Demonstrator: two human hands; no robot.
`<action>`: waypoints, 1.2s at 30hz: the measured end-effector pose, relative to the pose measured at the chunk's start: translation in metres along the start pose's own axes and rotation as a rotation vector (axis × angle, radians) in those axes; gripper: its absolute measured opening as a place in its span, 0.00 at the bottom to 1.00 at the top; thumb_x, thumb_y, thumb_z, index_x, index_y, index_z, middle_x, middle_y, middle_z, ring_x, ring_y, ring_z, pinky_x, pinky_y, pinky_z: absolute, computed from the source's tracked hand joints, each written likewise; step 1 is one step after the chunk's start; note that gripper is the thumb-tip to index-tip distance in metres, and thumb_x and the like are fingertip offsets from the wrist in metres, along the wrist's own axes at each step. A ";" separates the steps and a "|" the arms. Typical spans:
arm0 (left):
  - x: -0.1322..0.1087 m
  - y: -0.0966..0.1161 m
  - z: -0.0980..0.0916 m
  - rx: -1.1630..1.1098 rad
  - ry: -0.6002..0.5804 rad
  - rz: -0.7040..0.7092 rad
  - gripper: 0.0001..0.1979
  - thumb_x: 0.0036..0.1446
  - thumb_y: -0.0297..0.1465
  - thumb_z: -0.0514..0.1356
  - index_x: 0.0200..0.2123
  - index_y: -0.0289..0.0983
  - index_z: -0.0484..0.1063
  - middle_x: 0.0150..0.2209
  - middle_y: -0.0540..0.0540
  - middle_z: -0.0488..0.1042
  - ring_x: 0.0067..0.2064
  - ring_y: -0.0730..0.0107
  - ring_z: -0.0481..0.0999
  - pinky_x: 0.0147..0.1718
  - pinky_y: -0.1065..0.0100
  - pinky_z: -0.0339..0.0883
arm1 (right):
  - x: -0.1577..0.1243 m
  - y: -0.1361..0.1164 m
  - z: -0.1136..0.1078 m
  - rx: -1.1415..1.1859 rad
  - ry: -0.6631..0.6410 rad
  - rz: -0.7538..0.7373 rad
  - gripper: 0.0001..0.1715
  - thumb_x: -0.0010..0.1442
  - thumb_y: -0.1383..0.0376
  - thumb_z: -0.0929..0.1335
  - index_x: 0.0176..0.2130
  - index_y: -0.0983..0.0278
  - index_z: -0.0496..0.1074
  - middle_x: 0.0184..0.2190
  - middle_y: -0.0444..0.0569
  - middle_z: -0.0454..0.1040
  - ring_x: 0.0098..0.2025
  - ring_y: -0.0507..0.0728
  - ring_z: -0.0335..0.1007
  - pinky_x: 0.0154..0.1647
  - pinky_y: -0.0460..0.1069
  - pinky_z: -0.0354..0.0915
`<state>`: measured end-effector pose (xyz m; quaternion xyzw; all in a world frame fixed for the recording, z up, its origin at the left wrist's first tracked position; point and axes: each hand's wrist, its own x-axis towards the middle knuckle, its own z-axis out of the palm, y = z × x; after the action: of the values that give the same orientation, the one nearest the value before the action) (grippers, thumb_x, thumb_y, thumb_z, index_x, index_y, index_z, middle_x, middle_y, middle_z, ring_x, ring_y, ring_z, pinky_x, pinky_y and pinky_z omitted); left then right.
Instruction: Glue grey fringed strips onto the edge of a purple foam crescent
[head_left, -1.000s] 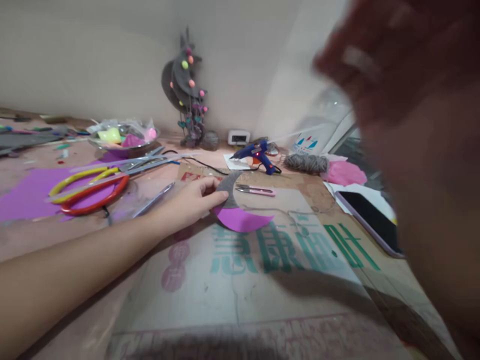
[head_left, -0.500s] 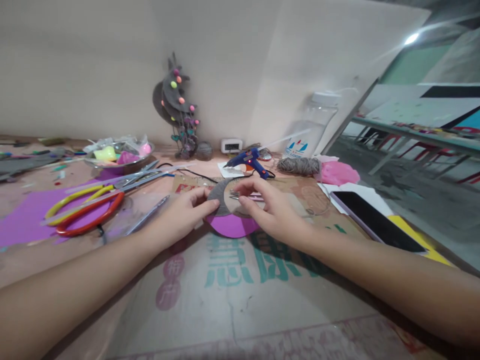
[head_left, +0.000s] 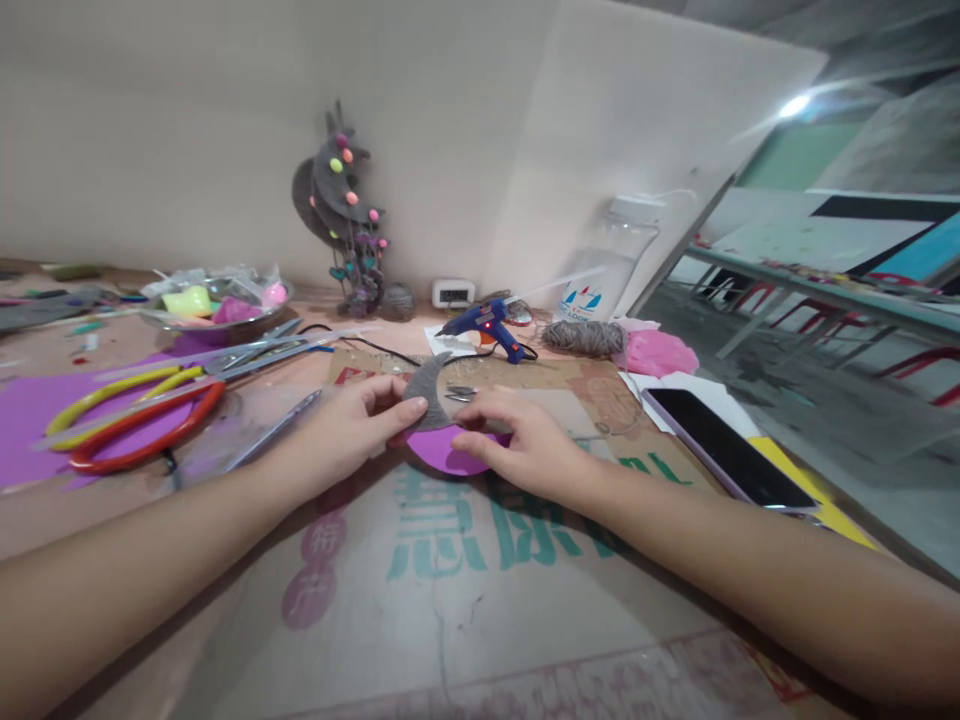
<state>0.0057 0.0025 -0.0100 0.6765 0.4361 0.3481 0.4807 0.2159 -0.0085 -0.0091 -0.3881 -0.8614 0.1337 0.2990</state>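
Note:
A grey felt crescent (head_left: 426, 395) lies over a purple foam crescent (head_left: 442, 452) on a printed cardboard sheet (head_left: 480, 590). My left hand (head_left: 352, 428) pinches the grey crescent's left edge between thumb and fingers. My right hand (head_left: 517, 445) lies over the purple piece, fingers curled and pressing its right part down. Small pink thread snips (head_left: 461, 393) lie just behind my right fingers.
Large yellow and red scissors (head_left: 127, 420) lie on purple foam (head_left: 30, 430) at left, near a metal bowl of scraps (head_left: 214, 305). A blue glue gun (head_left: 487, 328), yarn (head_left: 585, 338), a pink bag (head_left: 656, 352), a phone (head_left: 724, 445) and a felt ornament (head_left: 341, 210) stand behind.
My right hand came down from in front of the camera onto the crescents, then slid lower over the purple piece. The left hand kept its pinch; the view shifted slightly.

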 end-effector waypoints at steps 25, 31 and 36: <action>0.001 -0.006 -0.005 0.039 -0.031 0.022 0.18 0.57 0.43 0.56 0.24 0.37 0.71 0.23 0.53 0.67 0.26 0.75 0.63 0.24 0.73 0.54 | 0.012 0.049 -0.008 -0.395 -0.052 -0.027 0.16 0.63 0.63 0.64 0.48 0.64 0.73 0.45 0.55 0.72 0.49 0.60 0.67 0.51 0.55 0.64; 0.001 -0.003 -0.003 -0.026 -0.039 -0.022 0.16 0.57 0.39 0.57 0.22 0.35 0.68 0.21 0.54 0.65 0.24 0.77 0.63 0.23 0.75 0.55 | 0.013 0.052 -0.007 -0.524 -0.067 -0.080 0.17 0.63 0.67 0.61 0.49 0.65 0.72 0.41 0.55 0.72 0.43 0.59 0.68 0.44 0.52 0.64; 0.002 0.000 0.000 -0.077 -0.018 -0.062 0.12 0.54 0.37 0.60 0.25 0.35 0.70 0.22 0.54 0.68 0.25 0.77 0.66 0.24 0.75 0.57 | 0.017 0.058 -0.018 -0.447 -0.001 0.115 0.12 0.62 0.68 0.61 0.40 0.66 0.72 0.32 0.51 0.73 0.33 0.56 0.67 0.35 0.50 0.61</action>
<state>0.0061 0.0041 -0.0097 0.6467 0.4389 0.3434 0.5209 0.2523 0.0423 -0.0146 -0.4931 -0.8463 -0.0433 0.1970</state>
